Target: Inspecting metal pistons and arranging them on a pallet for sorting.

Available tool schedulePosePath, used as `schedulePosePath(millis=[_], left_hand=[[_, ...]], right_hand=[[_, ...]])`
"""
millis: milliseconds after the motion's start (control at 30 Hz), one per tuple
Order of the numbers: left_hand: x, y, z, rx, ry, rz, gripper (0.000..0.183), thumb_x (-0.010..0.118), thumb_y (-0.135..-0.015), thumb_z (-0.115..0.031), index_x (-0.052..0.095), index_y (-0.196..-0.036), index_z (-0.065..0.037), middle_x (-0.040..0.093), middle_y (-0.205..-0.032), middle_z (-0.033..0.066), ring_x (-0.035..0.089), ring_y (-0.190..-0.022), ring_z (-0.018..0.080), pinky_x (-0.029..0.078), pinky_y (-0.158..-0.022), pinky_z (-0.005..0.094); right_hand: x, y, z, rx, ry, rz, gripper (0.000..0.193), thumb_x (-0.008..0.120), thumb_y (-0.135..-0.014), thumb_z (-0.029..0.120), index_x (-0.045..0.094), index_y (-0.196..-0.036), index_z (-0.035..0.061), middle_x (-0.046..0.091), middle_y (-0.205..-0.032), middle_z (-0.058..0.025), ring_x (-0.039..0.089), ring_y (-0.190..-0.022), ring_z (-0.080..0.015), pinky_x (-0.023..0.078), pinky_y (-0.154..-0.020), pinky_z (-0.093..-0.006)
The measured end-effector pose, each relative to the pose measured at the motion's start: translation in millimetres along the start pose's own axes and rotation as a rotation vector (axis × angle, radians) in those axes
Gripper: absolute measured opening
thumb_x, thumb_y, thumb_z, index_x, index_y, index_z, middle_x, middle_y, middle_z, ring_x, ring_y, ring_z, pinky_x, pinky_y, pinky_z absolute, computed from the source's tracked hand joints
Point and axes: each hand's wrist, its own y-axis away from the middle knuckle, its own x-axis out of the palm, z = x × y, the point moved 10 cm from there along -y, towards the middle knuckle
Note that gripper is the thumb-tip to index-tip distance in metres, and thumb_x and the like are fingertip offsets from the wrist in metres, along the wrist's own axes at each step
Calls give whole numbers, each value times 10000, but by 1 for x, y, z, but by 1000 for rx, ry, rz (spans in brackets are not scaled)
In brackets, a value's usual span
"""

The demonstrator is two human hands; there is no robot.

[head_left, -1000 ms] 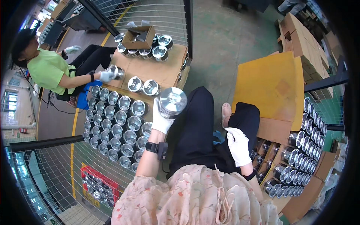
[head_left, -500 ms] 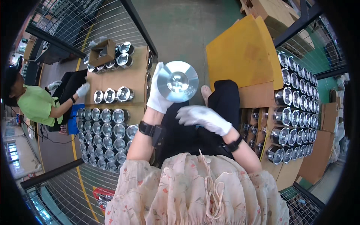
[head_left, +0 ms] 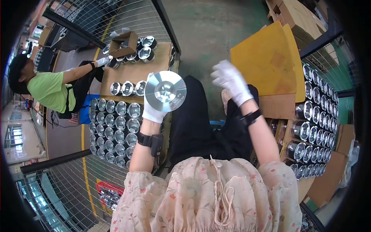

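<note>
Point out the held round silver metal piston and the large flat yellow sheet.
Round silver metal piston (head_left: 165, 91): head view, centre of round face.
Large flat yellow sheet (head_left: 263, 62): head view, broad middle.

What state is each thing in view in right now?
Held piston, flat round face toward the camera.
Left hand, gloved, gripping that piston.
Right hand, gloved, raised, appears empty.
Left-side pistons, standing in close rows.
Right-side pistons, lined up in rows.
Small cardboard box, open-topped.
Red crate, loaded.

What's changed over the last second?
The right hand swung forward from near the right thigh; the metal piston tipped its flat face toward the camera. The co-worker's hand set one piston down and moved toward the cardboard box. The left hand kept its hold.
</note>
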Motion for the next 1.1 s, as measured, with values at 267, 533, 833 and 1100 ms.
schedulePosePath(millis=[267,533,833,1100], left_hand=[[-95,21,-54,358,-1266,-190,448,693,-823,-76,511,-1232,-65,591,-1238,73,579,-1108,206,499,-935,354],[-67,31,-30,67,82,-195,409,484,-982,-402,560,-1252,-104,636,-1172,92,636,-1026,251,539,-897,430],[-107,21,-23,191,-339,-305,377,521,-973,-331,563,-1198,-32,632,-1057,117,654,-876,212,583,-745,340],[24,-30,14,80,-190,-191,383,457,-1022,-329,573,-1255,-48,664,-1080,63,640,-963,190,522,-874,326]], right_hand=[[189,12,-146,-102,1084,746,139,645,-829,206,670,-880,79,648,-1020,-172,619,-835,-280,500,-708,-392],[-170,15,-56,268,668,-879,517,605,-817,157,521,-1319,65,602,-1144,-168,594,-968,-303,494,-804,-409],[-95,52,-125,375,77,-603,661,561,-907,348,324,-1484,127,446,-1442,-148,484,-1241,-302,401,-982,-409],[33,39,-17,352,-893,67,274,459,-998,444,562,-1023,191,529,-996,-13,547,-888,-220,497,-778,-463]])
